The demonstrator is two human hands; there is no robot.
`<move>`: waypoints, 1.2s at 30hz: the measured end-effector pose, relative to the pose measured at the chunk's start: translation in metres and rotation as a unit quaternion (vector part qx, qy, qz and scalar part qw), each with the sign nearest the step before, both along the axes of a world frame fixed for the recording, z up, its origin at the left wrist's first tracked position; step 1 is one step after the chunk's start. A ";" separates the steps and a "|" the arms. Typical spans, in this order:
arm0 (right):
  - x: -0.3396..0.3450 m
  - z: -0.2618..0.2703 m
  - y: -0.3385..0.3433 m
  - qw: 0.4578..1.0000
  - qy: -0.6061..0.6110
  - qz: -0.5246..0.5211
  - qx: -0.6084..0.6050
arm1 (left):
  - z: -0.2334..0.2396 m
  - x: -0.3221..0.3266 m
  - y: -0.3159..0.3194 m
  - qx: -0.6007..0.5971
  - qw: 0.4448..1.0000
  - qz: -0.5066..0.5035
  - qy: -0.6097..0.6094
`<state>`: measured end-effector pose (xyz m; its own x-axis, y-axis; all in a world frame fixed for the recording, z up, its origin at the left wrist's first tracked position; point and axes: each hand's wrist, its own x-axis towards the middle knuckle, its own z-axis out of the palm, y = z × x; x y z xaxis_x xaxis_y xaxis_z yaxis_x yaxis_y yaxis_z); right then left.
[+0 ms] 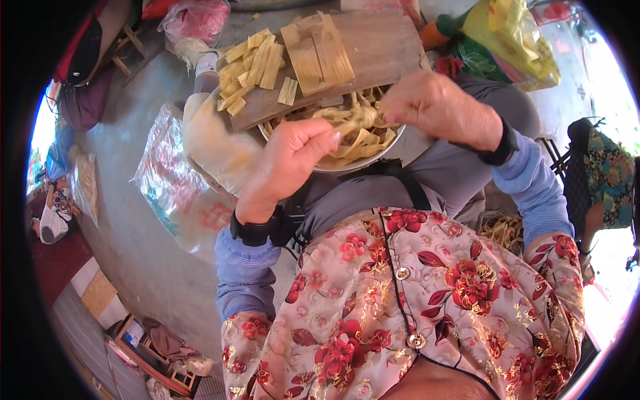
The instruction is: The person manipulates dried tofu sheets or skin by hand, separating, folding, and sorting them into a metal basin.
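Observation:
Between my hands is a looped, knotted yellow strip (364,118) of a thin, flat, dried-looking material. My left hand (300,152) pinches one end of it between thumb and fingertips. On the other side my right hand (432,107), slightly blurred, has its fingers closed at the opposite end. Both hands are over a round white-rimmed basin (367,163) that holds many loose yellow strips (350,151). A wooden board (380,47) covers the far part of the basin. On the board lie a pile of short cut pieces (255,60) and wider flat sheets (317,52).
A plastic sack (170,175) lies on the floor at left. At upper right stands a yellow and green bag (510,45); a pink plastic bag (195,20) is at upper left. More strips (502,232) lie by my right side. Other people sit at both edges.

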<state>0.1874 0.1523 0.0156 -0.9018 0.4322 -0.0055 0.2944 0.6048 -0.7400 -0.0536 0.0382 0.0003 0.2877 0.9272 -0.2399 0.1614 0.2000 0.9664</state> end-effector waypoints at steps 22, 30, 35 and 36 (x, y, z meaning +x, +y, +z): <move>-0.042 -0.016 0.019 0.993 0.014 -0.114 -0.005 | -0.038 -0.023 0.053 0.008 0.998 0.034 0.049; -0.055 -0.031 0.031 0.981 0.001 -0.063 0.182 | -0.050 -0.044 0.077 0.004 0.992 0.058 0.109; -0.062 -0.051 0.039 0.979 0.040 -0.080 0.184 | -0.058 -0.047 0.086 -0.004 0.990 0.073 0.119; -0.063 -0.053 0.040 0.984 0.050 -0.097 0.142 | -0.063 -0.048 0.087 -0.005 0.987 0.072 0.142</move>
